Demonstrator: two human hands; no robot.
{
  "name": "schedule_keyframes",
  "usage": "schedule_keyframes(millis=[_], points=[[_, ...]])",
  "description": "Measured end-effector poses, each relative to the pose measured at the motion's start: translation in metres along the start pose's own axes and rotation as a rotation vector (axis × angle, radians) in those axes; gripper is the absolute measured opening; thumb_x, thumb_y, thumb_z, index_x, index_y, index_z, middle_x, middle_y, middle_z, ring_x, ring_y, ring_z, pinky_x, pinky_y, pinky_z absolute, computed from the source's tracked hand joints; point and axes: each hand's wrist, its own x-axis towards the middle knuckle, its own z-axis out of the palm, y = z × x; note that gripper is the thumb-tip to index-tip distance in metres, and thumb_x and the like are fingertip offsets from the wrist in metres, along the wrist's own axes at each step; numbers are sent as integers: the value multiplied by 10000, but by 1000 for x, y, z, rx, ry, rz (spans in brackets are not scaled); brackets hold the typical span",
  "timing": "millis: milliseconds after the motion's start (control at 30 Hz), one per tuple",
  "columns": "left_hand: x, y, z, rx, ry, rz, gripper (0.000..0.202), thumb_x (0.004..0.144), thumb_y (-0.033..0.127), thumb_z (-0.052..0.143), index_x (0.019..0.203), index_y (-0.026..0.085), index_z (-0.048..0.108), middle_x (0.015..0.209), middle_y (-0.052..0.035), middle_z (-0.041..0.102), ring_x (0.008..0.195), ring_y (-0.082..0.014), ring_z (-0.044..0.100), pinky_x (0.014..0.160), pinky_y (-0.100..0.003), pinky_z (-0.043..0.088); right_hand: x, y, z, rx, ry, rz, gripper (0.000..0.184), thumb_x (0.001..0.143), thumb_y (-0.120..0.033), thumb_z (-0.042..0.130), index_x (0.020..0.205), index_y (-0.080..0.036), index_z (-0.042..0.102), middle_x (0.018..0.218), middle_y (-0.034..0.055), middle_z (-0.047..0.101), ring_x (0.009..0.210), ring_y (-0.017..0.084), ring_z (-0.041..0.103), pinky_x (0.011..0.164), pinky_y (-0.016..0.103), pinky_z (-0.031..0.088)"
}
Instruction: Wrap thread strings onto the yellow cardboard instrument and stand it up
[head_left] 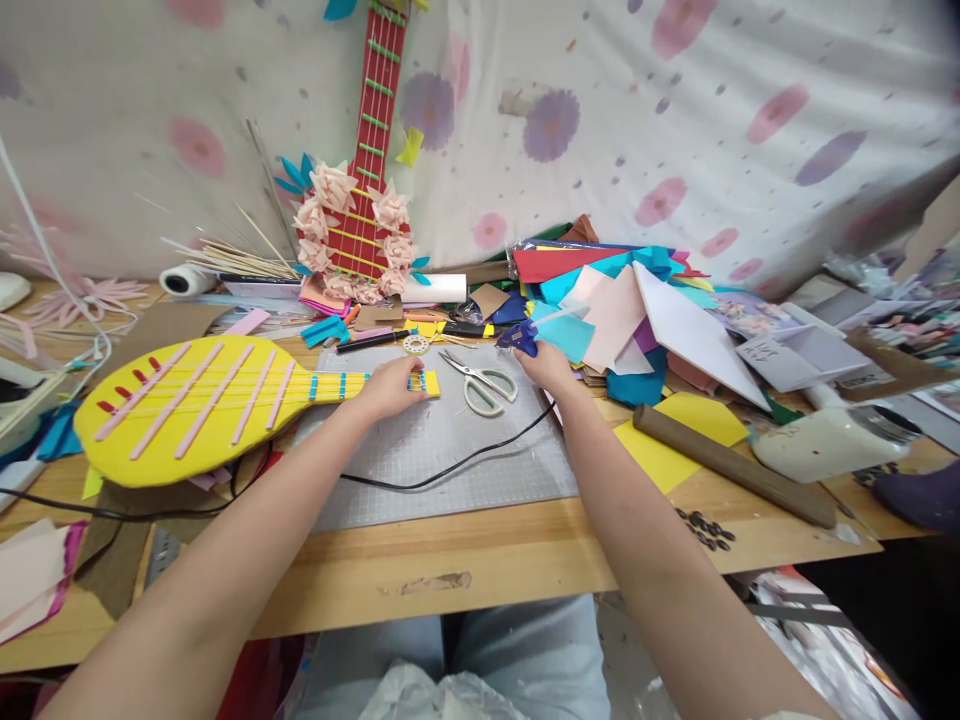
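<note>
Nearest, below the centre of a grey gridded cutting mat, a thin black cord crosses at six o'clock and rises toward the right forearm. At nine o'clock lies a yellow lute-shaped craft instrument, its rounded body banded with pale pink strips and its neck reaching over the mat. The left hand, between ten and eleven o'clock, is closed on the far end of that neck, thumb along the near edge and fingers across the blue bands.

At one o'clock, between the hands, a pair of pale-handled metal scissors rests on the mat, touched by neither. At two o'clock the right hand is wrapped round a blue plastic glue gun, which is held apart from the neck.

Farther off, at eleven o'clock, stands a red guitar-shaped craft piece ringed with pale pink paper flowers.

The step in hand looks like steadying the neck with the glue gun at the ready. Applying glue there would call for a still left grip, the nozzle carried over the scissors, and a slack cord. The nozzle is too small here to tell whether glue shows.
</note>
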Motion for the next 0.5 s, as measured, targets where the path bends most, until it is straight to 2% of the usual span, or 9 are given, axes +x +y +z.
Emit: schedule_keyframes(millis=[367,433,500], points=[[0,1,0,-2,-3,-6,482,701,362,652,1125,167,534,1161,-89,614,1062,-247,574,900,-334,434,-1,-4,1,32,21,5,380,828,-379,506,1039,-86,623,1042,186,662,971,279,612,780,305,428],[0,2,-1,-3,-2,-9,488,701,356,653,1133,164,532,1171,-90,611,1074,-249,569,910,-337,431,-2,-3,-1,68,25,8,354,817,-378,518,991,-90,629,996,176,668,913,265,615,746,305,430],[-1,2,-3,-8,-3,-13,490,702,348,654,1139,164,530,1181,-88,607,1088,-246,563,922,-335,426,-6,0,-4,179,-6,19,316,808,-381,522,919,-106,632,893,140,674,771,216,610,665,286,429]])
